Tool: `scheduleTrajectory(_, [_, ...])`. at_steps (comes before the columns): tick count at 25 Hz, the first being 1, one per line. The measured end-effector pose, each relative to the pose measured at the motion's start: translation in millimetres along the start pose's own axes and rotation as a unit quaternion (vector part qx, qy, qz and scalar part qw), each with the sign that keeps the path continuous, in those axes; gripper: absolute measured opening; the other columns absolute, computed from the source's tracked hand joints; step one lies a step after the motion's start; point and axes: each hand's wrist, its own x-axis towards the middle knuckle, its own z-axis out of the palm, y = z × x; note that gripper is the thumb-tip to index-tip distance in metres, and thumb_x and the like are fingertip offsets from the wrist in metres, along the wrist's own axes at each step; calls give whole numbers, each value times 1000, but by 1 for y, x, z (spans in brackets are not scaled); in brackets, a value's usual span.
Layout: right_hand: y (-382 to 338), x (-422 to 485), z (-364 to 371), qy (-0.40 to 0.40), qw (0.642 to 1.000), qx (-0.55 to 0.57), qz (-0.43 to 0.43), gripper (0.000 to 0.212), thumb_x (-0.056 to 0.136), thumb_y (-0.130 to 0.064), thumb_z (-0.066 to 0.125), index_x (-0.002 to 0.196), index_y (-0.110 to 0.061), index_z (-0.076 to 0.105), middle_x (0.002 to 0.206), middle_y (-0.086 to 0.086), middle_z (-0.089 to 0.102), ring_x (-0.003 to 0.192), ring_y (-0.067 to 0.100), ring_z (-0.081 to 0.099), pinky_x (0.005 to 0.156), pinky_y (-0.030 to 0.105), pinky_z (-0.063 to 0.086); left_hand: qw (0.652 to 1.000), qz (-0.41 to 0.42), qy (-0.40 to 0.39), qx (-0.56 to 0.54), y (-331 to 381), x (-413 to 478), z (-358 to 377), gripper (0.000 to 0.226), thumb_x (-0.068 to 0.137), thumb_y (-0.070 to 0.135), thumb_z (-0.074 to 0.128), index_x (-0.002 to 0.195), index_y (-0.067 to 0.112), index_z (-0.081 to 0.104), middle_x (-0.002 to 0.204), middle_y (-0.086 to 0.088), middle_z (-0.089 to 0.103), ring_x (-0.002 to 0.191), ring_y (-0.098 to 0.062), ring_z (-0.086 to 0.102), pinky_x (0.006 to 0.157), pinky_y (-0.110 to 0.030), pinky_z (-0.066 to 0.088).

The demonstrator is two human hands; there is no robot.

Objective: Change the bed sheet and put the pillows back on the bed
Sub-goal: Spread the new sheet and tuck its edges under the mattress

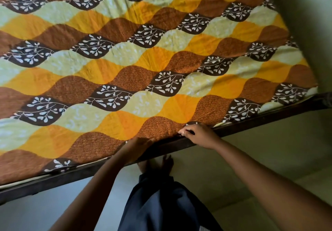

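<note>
On top of the dark bed frame [71, 176], the bed sheet [125, 65] lies flat, with wavy patches of brown, orange and pale green, and its near edge runs along the frame. At that edge the left hand [138, 147] rests on the sheet, too blurry to tell how its fingers lie. Just to its right, the right hand [198, 135] curls its fingers and pinches the sheet's edge by the frame.
</note>
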Motion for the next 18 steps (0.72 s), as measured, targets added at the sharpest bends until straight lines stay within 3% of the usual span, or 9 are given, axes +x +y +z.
scheduleTrajectory(2, [0,-13,2,103,987,126,-8,24,97,-20,47,109,-18,68,104,0,70,92,11,63,68,12,45,997,4,80,-15,-6,-6,5,28,99,27,40,95,14,64,82,-5,64,72,-18,58,64,-28,45])
scheduleTrajectory(4, [1,-24,-3,168,970,175,-13,24,97,-15,48,108,-15,68,100,0,71,86,2,63,64,6,43,990,22,140,-26,2,-9,12,28,98,25,42,110,13,65,94,-8,69,81,-23,63,67,-31,46])
scheduleTrajectory(7, [22,-37,-23,195,964,180,-23,23,96,-13,49,108,-17,68,102,-3,70,89,8,66,71,17,51,987,53,149,-5,39,7,28,29,98,24,42,115,14,64,100,-11,70,87,-26,65,72,-34,48])
scheduleTrajectory(8, [33,-40,-34,202,964,173,-29,23,96,-13,49,107,-17,69,103,-5,70,90,11,66,71,19,52,986,62,154,17,54,18,35,29,99,26,42,114,15,64,100,-9,70,86,-24,65,70,-32,47])
scheduleTrajectory(11, [82,-53,-73,212,965,142,-53,22,94,-9,51,106,-14,69,100,-6,67,83,-7,62,63,2,42,982,93,162,23,107,55,60,27,98,27,43,111,15,65,101,-6,70,84,-20,65,65,-30,42])
scheduleTrajectory(14, [150,-61,-119,195,977,64,-64,20,92,-11,55,106,-14,69,99,-2,66,77,-10,57,62,2,39,980,112,167,17,167,96,91,26,97,25,46,114,15,64,108,-3,68,92,-17,64,63,-21,36])
scheduleTrajectory(16, [200,-57,-156,175,981,-23,-77,22,88,-9,61,108,-13,69,106,2,66,88,0,59,71,7,44,978,109,176,12,202,121,112,26,95,26,51,117,17,62,110,-1,68,92,-16,64,66,-20,40])
scheduleTrajectory(18, [240,-48,-188,145,979,-108,-89,29,82,-9,69,110,-15,68,112,5,65,101,19,61,82,27,51,973,117,195,33,226,141,131,29,90,29,59,116,17,63,111,-2,66,91,-17,63,68,-24,46])
